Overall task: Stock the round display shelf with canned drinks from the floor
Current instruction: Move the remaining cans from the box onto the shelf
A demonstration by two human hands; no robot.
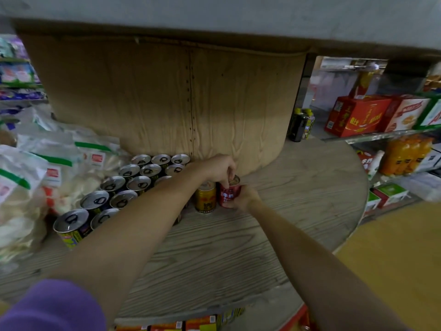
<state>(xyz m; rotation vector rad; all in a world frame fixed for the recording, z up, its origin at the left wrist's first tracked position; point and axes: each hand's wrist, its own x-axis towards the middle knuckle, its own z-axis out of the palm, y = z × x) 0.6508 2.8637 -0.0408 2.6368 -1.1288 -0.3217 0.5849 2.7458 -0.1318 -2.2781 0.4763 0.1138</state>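
Head view, apparently close, facing shelf (238, 247).

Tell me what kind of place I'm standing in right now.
Most likely a small grocery or convenience shop. Rows of silver-topped drink cans stand on a round wood-grain display shelf, red printed gift cartons sit on a side rack, and orange juice bottles fill the shelf below them.

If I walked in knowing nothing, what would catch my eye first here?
Probably the two hands meeting mid-shelf: the left hand pinches the top of a red can while the right hand grips its side, right beside a gold can. To their left, a block of silver-topped cans stands in rows on the round wooden shelf, against its broad wooden centre column.
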